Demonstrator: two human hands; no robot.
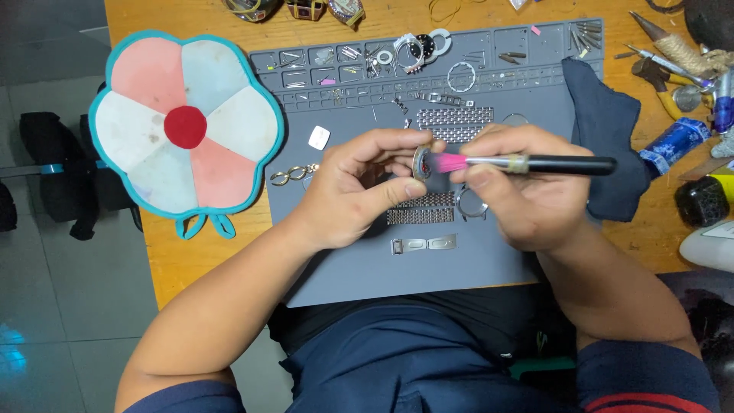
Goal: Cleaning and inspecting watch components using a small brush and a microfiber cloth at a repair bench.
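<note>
The left hand (359, 187) pinches a small round watch case (423, 163) between thumb and fingertips, holding it on edge above the middle of the grey mat (344, 268). The right hand (520, 191) grips a brush (535, 163) with fingers closed around its black handle; the pink bristles touch the face of the case. The brush lies nearly level, handle pointing right. Both hands hover over the mat and hide part of what lies beneath. Directly under them sit two mesh strap pieces (420, 216) and a ring (472, 205); a clasp (423, 244) lies just below these. A further mesh piece (456, 116) lies above the hands, near a thin ring (461, 76). A white tab (319, 137) and a gold chain link (293, 175) rest on the mat left of the left hand. The mat's upper trays hold small loose parts. A dark cloth (608, 122) overlaps the mat's right edge. A flower-shaped pad (187, 126) lies on the wooden table (183, 260) to the left. Pliers (664, 84) and a blue tube (675, 144) lie at far right.
</note>
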